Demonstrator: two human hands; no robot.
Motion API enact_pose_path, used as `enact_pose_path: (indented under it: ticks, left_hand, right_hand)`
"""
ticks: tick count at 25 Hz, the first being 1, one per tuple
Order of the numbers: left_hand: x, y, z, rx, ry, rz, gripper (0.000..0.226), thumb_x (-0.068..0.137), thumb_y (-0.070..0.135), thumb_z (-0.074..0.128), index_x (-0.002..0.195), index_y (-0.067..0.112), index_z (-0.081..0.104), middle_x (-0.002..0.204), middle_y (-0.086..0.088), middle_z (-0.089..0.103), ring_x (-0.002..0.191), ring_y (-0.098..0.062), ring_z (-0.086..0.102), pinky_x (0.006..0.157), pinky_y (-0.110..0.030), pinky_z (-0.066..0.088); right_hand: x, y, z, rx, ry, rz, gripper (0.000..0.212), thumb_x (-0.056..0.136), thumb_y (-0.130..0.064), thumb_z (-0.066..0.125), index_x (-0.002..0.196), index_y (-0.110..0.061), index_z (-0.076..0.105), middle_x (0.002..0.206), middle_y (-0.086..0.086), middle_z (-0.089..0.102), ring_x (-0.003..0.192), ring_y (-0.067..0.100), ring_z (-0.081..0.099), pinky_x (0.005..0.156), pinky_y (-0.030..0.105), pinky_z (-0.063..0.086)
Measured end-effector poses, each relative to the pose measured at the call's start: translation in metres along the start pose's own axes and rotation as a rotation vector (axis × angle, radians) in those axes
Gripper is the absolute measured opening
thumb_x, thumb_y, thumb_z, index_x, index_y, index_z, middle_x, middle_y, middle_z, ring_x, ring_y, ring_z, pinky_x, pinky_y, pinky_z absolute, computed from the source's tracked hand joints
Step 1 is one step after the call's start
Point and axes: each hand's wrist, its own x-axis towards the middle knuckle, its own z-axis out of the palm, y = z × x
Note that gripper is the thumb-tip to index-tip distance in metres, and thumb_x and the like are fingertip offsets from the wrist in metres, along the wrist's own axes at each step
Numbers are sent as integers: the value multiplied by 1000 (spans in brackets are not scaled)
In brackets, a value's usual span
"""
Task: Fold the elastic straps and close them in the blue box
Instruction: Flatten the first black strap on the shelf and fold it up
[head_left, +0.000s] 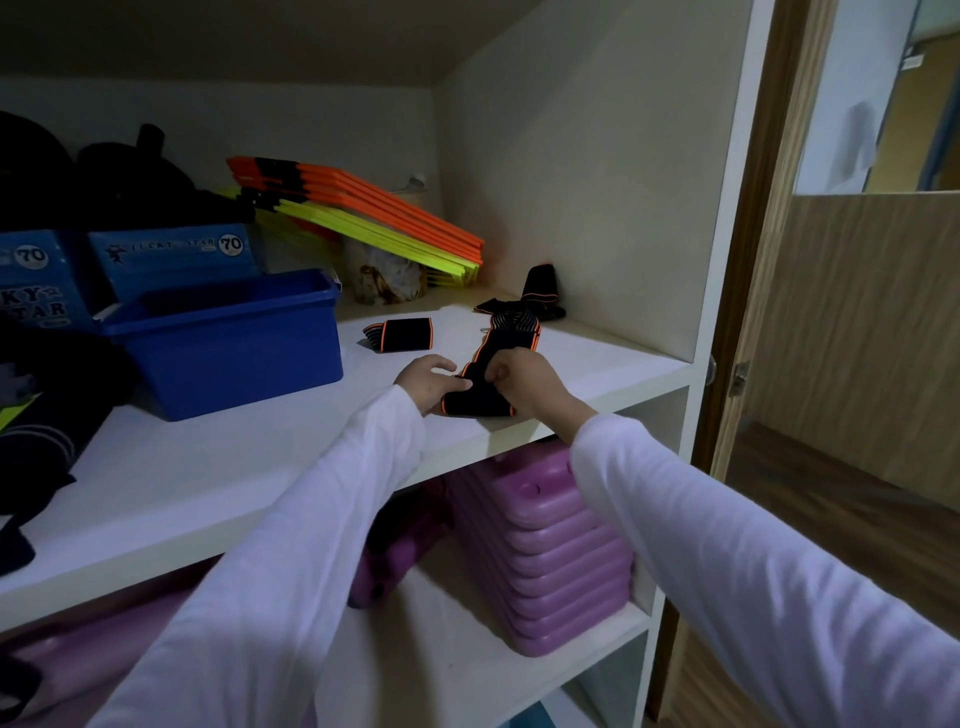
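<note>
A long black elastic strap with orange edges (506, 335) lies on the white shelf (234, 457), running from the back wall toward me. Its near end is folded over at the shelf's front edge. My left hand (428, 382) pinches that folded end from the left, and my right hand (524, 382) grips it from the right. A second strap (400, 335), folded into a small bundle, rests just behind my left hand. The open blue box (228, 343) stands to the left, without a lid on it; I cannot see inside.
Orange and yellow flat bars (363, 218) lean at the back. Blue cardboard boxes (171, 254) and dark items sit far left. A stack of purple plastic pieces (545, 551) fills the shelf below. The cupboard's side wall (597, 208) is on the right.
</note>
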Motion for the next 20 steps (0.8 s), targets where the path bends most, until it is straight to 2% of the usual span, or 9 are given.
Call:
enact_pose_path:
  ticks: [2, 3, 5, 6, 8, 10, 14, 17, 20]
  left_hand:
    - [0, -2, 1, 82, 33, 113, 16, 82, 3, 68, 95, 10, 63, 95, -9, 48, 105, -36, 56, 83, -47, 55]
    - [-1, -2, 2, 162, 46, 176, 13, 83, 3, 66, 94, 9, 68, 100, -10, 50, 111, -36, 55, 92, -49, 52]
    - [-6, -1, 4, 310, 50, 245, 19, 87, 4, 60, 102, 2, 72, 111, -14, 61, 115, -31, 56, 98, -42, 49]
    - [-8, -1, 4, 359, 41, 257, 23, 90, 6, 56, 107, 2, 71, 117, -15, 64, 115, -29, 57, 98, -39, 49]
    - [-13, -2, 4, 407, 28, 288, 28, 93, 12, 53, 113, 3, 69, 121, -15, 65, 115, -27, 59, 98, -35, 47]
    - [-16, -4, 1, 413, 16, 296, 30, 93, 16, 53, 116, 5, 68, 121, -13, 66, 114, -25, 60, 95, -29, 46]
    - [-20, -7, -9, 349, -81, 252, 34, 85, 10, 62, 119, 11, 66, 116, -8, 61, 100, -18, 59, 75, -11, 49]
    - [-20, -8, -14, 400, -107, 240, 35, 78, 6, 65, 112, 13, 65, 110, -12, 57, 96, -21, 57, 80, -29, 53]
    - [-24, -7, -12, 265, -95, 191, 19, 72, 14, 66, 90, 8, 67, 88, -13, 62, 87, -27, 61, 92, -47, 51]
  right_hand:
    - [-6, -3, 2, -42, 21, -42, 32, 86, 3, 42, 107, -1, 66, 117, 18, 62, 107, 34, 58, 83, 34, 46]
    - [-8, -3, 3, -55, 35, -52, 30, 88, 0, 42, 108, -1, 65, 116, 18, 62, 106, 34, 58, 82, 35, 47]
    - [-13, -1, 4, -75, 49, -72, 27, 93, -16, 47, 108, -2, 64, 113, 16, 62, 104, 33, 59, 74, 35, 44]
    - [-15, 0, 4, -82, 34, -88, 31, 93, -28, 51, 108, -3, 63, 111, 14, 61, 102, 30, 59, 70, 32, 41]
    - [-21, 4, 1, -137, -44, -128, 47, 86, -44, 59, 115, -7, 60, 111, 10, 58, 102, 25, 56, 71, 29, 38]
    - [-22, 7, -2, -181, -93, -154, 54, 82, -43, 65, 124, -10, 56, 116, 9, 57, 107, 25, 55, 76, 30, 39]
    - [-21, 9, -6, -153, -91, -194, 44, 83, -34, 66, 120, -12, 59, 114, 11, 62, 104, 27, 58, 75, 28, 39]
    - [-20, 13, -13, -30, -78, -132, 39, 85, -37, 64, 116, -14, 60, 102, 6, 64, 90, 20, 55, 70, 27, 39]
    - [-15, 20, -16, 149, -97, -41, 41, 87, -40, 61, 116, -12, 61, 93, 2, 58, 87, 18, 53, 68, 26, 39]
